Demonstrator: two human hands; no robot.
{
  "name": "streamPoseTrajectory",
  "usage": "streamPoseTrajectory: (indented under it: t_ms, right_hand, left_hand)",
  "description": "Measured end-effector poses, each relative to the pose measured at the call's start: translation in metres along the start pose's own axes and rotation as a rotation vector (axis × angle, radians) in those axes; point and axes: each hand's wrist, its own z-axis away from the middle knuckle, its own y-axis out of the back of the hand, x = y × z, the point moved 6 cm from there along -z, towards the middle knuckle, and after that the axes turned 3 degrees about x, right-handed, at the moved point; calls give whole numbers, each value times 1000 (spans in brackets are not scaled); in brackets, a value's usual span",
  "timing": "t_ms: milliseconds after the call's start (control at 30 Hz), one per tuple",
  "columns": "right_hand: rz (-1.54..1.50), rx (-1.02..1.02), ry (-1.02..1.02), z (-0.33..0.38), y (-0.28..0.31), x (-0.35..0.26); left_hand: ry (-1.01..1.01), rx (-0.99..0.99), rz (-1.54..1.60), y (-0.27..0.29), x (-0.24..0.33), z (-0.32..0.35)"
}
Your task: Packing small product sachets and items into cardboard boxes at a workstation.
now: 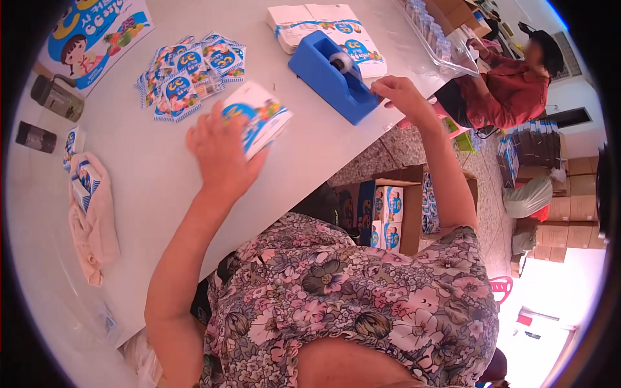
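My left hand (223, 152) is closed around a small white box (268, 118) with blue and fruit-coloured print, held just over the table and slightly blurred. Farther right stands a blue tape dispenser (330, 84) with a roll of clear tape (343, 63) in it. The fingertips of my right hand (402, 100) pinch at the dispenser's near right end, where the tape comes off; the strip itself is too fine to make out. Beyond my left hand lies a pile of blue-and-white packets (193, 72). Behind the dispenser is a stack of flat, unfolded boxes (317, 19).
A large printed carton (97, 39) and two dark, see-through containers (57, 97) stand at the far left, near a pink cloth (94, 226). At the back right is a clear tray (430, 35) of packets. An open carton (394, 216) of boxes sits below the table edge. A co-worker (517, 87) sits at right.
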Motion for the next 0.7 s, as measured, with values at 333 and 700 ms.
streamPoseTrajectory:
  t_ms: [333,700]
  right_hand:
    - [-910,117,-112,20,-12,23]
    - [-458,284,51,52,-23,42]
  left_hand:
    - [-25,-28,-18,-69,57,-70]
    - [-18,-61,-35,-71,55,-72]
